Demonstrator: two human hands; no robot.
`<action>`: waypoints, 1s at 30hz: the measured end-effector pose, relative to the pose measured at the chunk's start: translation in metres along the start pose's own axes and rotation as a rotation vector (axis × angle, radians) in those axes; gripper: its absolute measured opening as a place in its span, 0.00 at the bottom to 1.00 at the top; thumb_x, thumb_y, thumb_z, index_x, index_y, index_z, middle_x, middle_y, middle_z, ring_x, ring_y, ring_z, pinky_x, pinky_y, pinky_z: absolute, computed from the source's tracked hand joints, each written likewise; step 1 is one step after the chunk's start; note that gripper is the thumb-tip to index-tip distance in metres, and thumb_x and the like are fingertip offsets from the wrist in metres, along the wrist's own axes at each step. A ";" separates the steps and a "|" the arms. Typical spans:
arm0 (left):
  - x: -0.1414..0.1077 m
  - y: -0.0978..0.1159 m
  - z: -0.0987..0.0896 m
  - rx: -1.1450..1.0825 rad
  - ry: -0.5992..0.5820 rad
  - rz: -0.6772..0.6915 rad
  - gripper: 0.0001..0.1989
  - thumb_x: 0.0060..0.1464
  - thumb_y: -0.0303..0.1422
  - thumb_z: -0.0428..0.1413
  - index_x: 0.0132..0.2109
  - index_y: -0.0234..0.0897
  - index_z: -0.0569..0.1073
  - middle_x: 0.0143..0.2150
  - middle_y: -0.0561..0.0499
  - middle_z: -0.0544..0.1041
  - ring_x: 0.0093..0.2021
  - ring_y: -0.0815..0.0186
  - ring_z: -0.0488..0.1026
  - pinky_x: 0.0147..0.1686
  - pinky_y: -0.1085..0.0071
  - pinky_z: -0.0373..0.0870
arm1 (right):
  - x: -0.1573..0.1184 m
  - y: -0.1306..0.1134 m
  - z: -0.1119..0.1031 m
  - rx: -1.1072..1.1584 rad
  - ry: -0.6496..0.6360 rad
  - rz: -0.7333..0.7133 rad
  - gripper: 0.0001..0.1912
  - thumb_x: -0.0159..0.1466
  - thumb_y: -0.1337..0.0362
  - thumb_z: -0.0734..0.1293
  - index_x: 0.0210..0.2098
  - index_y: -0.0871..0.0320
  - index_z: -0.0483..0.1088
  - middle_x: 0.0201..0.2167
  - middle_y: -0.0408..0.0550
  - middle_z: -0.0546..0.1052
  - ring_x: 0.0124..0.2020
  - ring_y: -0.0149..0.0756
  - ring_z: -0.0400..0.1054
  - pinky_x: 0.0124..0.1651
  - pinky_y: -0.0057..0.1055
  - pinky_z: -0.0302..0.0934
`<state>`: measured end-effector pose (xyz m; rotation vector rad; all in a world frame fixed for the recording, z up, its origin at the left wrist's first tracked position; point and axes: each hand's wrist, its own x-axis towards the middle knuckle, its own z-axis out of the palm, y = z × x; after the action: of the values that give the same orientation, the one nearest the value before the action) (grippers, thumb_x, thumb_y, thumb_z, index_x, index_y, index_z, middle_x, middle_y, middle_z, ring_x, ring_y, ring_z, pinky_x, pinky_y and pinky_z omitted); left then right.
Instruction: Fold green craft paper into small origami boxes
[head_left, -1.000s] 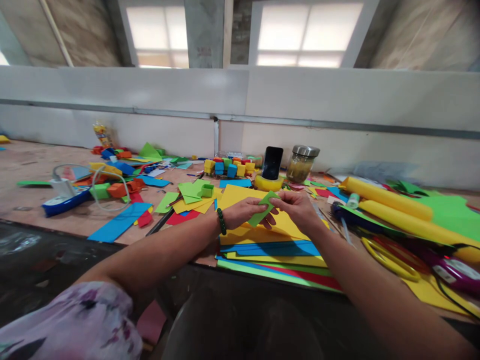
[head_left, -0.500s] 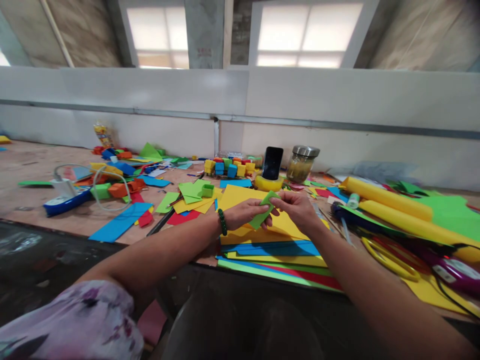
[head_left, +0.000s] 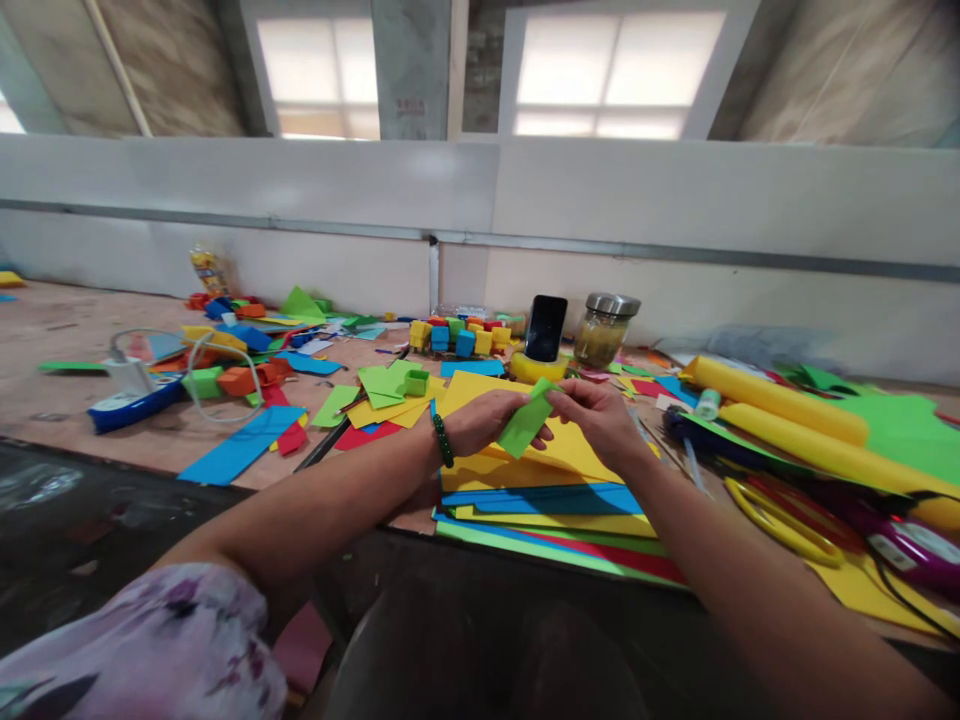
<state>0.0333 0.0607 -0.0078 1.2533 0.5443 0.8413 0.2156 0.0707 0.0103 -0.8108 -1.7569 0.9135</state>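
A small green foam piece [head_left: 523, 424] is held between both hands above a stack of coloured sheets. My left hand [head_left: 491, 420], with a dark green bead bracelet at the wrist, grips its left side; some fingers are hidden behind it. The fingertips of my right hand [head_left: 592, 412] pinch its upper right corner. Beneath the hands lie large yellow sheets [head_left: 480, 472], with blue sheets [head_left: 540, 498] and green and red ones under them. A small green box [head_left: 415, 381] sits on loose green and yellow pieces left of the hands.
Behind the hands stand a phone [head_left: 545, 328] on a yellow tape roll [head_left: 537, 368], a lidded jar [head_left: 606, 330] and small coloured boxes [head_left: 465, 343]. Yellow rolls [head_left: 795, 410], yellow-handled scissors [head_left: 784, 520] and a purple tool [head_left: 919, 545] lie right. A blue stapler-like object [head_left: 135, 402] is left.
The green piece has turned slightly in my hands and shows more of its flat face. My right hand has shifted a little to the right.
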 end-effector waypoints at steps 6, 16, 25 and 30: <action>-0.005 0.008 0.005 -0.015 0.023 0.002 0.18 0.45 0.35 0.60 0.43 0.29 0.75 0.35 0.43 0.79 0.35 0.63 0.76 0.40 0.67 0.70 | 0.001 0.006 -0.001 0.159 0.012 0.039 0.22 0.59 0.45 0.66 0.31 0.58 0.75 0.22 0.42 0.70 0.23 0.27 0.61 0.26 0.27 0.56; -0.002 0.003 0.004 0.260 0.289 0.121 0.20 0.52 0.46 0.57 0.32 0.29 0.75 0.25 0.52 0.73 0.24 0.73 0.67 0.26 0.76 0.61 | -0.001 -0.004 -0.001 0.127 -0.097 0.066 0.22 0.46 0.57 0.77 0.39 0.57 0.76 0.33 0.46 0.80 0.35 0.38 0.72 0.40 0.34 0.67; -0.002 0.009 0.001 -0.040 0.247 0.059 0.18 0.42 0.37 0.67 0.38 0.28 0.77 0.32 0.47 0.78 0.30 0.69 0.73 0.34 0.73 0.66 | 0.001 -0.001 -0.008 0.182 -0.002 0.047 0.21 0.47 0.61 0.77 0.40 0.55 0.76 0.36 0.46 0.81 0.37 0.38 0.74 0.44 0.38 0.68; -0.002 0.008 0.002 -0.119 0.213 0.042 0.16 0.43 0.32 0.67 0.39 0.29 0.76 0.32 0.48 0.78 0.29 0.69 0.73 0.33 0.73 0.67 | -0.001 -0.005 -0.006 0.131 0.020 0.044 0.20 0.49 0.61 0.75 0.41 0.55 0.74 0.31 0.44 0.79 0.31 0.34 0.72 0.35 0.32 0.67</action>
<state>0.0313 0.0583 -0.0002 1.0759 0.6303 1.0355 0.2207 0.0688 0.0160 -0.7735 -1.6490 1.0355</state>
